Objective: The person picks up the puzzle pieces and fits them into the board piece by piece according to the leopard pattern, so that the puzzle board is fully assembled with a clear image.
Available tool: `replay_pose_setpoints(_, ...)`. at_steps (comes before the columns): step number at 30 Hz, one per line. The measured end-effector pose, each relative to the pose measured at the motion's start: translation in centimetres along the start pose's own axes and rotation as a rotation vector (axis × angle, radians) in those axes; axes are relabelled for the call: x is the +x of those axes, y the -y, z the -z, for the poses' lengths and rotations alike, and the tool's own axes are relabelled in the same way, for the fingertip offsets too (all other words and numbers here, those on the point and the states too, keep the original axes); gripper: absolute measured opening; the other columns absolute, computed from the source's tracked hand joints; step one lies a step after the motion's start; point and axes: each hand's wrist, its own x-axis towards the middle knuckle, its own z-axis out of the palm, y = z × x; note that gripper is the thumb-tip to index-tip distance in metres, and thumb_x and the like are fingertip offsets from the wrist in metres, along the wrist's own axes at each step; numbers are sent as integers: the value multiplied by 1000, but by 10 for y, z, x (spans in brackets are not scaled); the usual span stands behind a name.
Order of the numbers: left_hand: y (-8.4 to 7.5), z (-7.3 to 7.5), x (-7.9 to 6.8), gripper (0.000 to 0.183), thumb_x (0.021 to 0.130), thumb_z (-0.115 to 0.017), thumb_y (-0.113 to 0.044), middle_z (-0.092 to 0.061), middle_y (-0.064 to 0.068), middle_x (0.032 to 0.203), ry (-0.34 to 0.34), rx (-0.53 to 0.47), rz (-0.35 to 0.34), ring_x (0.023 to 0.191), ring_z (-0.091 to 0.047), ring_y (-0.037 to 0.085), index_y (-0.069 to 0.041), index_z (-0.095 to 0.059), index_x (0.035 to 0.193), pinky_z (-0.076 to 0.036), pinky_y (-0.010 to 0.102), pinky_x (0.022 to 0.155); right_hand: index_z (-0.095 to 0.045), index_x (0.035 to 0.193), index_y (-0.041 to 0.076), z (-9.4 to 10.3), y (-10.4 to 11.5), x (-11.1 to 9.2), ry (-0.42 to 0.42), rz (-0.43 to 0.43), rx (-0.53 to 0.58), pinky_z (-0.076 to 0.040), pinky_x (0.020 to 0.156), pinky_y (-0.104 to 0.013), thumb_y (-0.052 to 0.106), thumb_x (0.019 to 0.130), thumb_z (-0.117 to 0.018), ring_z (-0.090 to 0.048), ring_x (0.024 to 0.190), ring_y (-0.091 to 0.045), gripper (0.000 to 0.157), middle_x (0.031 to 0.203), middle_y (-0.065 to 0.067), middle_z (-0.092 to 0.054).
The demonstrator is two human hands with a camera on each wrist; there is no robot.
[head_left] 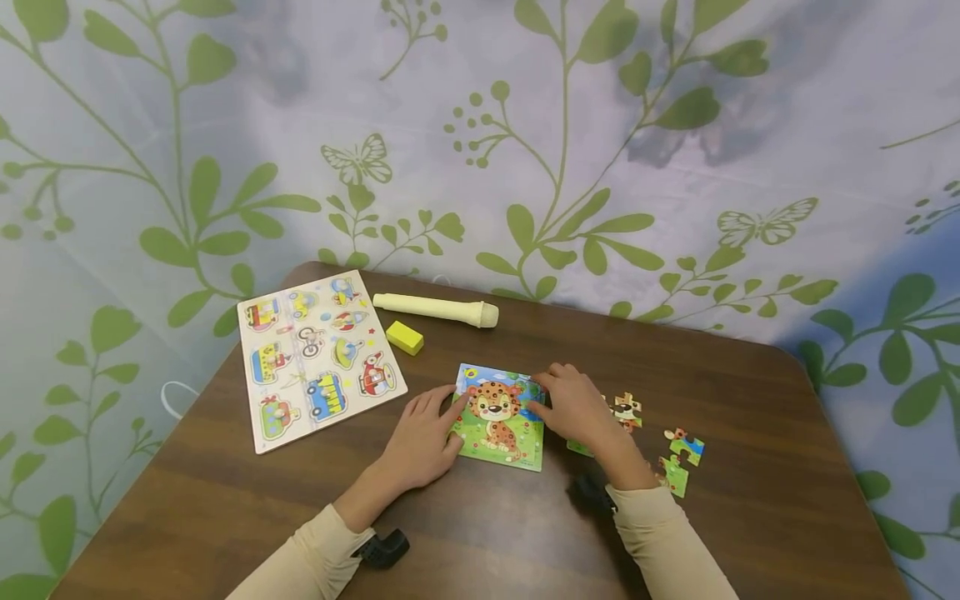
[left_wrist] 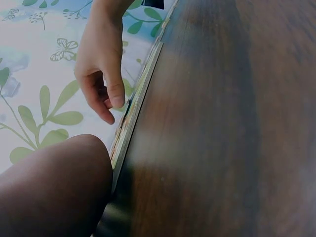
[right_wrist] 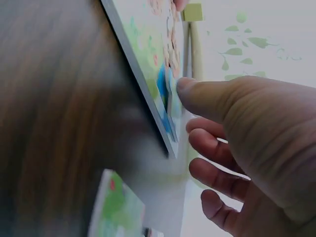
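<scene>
A: Position of the leopard puzzle [head_left: 497, 435]?

B: Flat on the table [head_left: 450, 533], between the two hands. Loose puzzle pieces [head_left: 676, 478] lie to the right, apart from it.

A: State of grip?

B: Left hand [head_left: 422, 440]: fingers extended along the puzzle's left side, not closed round anything. Right hand [head_left: 577, 408]: relaxed at the far right corner, thumb tip at a blue piece [right_wrist: 171, 111], the other fingers lightly bent and holding nothing.

A: Anything out of level?

B: Yes — in the right wrist view the blue piece stands slightly proud of its surroundings. I judge the step in hand to be seating it.

A: Recommended technique?

B: Use the left hand as a stop, so the puzzle cannot slide left. Line up tabs and sockets first, then press straight down with the right thumb — a sideways shove could pop the neighbours out.

A: Check?

B: Run a fingertip across the seam. If it catches, lift the far edge and realign; forcing it would probably bend a tab.
</scene>
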Motion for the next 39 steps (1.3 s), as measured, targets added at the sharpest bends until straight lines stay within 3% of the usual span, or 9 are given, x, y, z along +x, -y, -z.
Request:
replay_pose_setpoints(3,0,2,-1,60,97,-52,-24,-40,12,157,-13,-2,7,144,-41,33,-19,-45,156,-31,57,118,-74,122,12,-4,5,4,-7,28,2,-50,75,-41,37,92,-75,-54,89,-22,40,105,-4,-65)
replay_pose_setpoints(10,-3,4,-1,61,97,-53,-25,-41,13,157,-13,-11,-7,143,-42,34,-19,-44,157,-32,58,118,-74,121,13,-5,6,2,-21,5,30,-50,76,-40,37,93,-75,-55,89,-21,37,103,-3,-66)
replay_pose_setpoints(17,-3,2,0,60,98,-53,-27,-40,12,157,-13,-8,-4,143,-42,34,-20,-43,157,-32,58,118,-67,133,6,11,-34,-17,-31,-104,186,-52,82,-46,29,95,-72,-57,98,-27,45,105,-8,-63)
replay_pose_setpoints(21,-3,2,0,60,98,-52,-27,-40,11,158,-6,-1,1,144,-41,33,-21,-44,157,-32,57,118,-66,133,2,22,-64,-33,-20,-130,192,-52,82,-50,27,93,-75,-58,98,-30,49,103,-10,-64)
replay_pose_setpoints(25,-1,2,0,61,98,-52,-25,-38,12,158,5,1,8,144,-40,33,-21,-43,157,-31,57,118,-68,131,1,23,-84,-48,2,-137,182,-49,77,-46,28,89,-79,-56,93,-27,51,98,-8,-63)
replay_pose_setpoints(32,1,2,-2,59,96,-53,-24,-40,13,157,-14,-4,5,143,-41,33,-19,-46,155,-32,57,117,-67,135,7,14,-95,-57,44,-154,206,-50,79,-45,33,88,-80,-56,99,-29,55,106,-8,-63)
replay_pose_setpoints(39,0,0,-1,60,97,-53,-25,-40,13,157,-21,-10,-7,142,-42,33,-20,-44,156,-32,57,117,-73,123,7,10,-93,-55,6,-138,154,-48,75,-41,32,89,-79,-51,92,-22,43,98,-4,-61)
